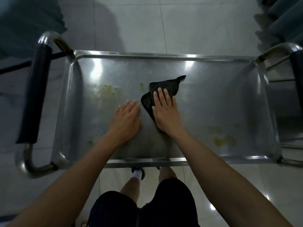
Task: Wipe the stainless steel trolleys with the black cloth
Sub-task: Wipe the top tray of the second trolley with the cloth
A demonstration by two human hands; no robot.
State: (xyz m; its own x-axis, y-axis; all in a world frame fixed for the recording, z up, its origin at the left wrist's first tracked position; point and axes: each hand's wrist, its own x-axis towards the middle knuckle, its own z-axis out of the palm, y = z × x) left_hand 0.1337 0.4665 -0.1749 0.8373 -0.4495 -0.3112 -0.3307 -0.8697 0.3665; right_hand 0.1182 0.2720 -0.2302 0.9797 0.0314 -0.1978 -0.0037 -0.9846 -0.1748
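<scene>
both arms (68, 176) are bare right up to the frame edge, no sleeves, no watch or rings on the left hand (125, 119) or right hand (165, 112). black shorts (144, 208) down below, bare knees, and a white sock (136, 174) in a black shoe (142, 171) with white trim.

On the trolley (164, 56), the cloth (165, 89) lies under the right hand (165, 112), left hand (126, 118) beside.

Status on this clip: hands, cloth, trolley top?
Right hand flat on folded black cloth. Left hand flat on stainless steel trolley tray. Yellowish smears left and right, unwiped.
</scene>
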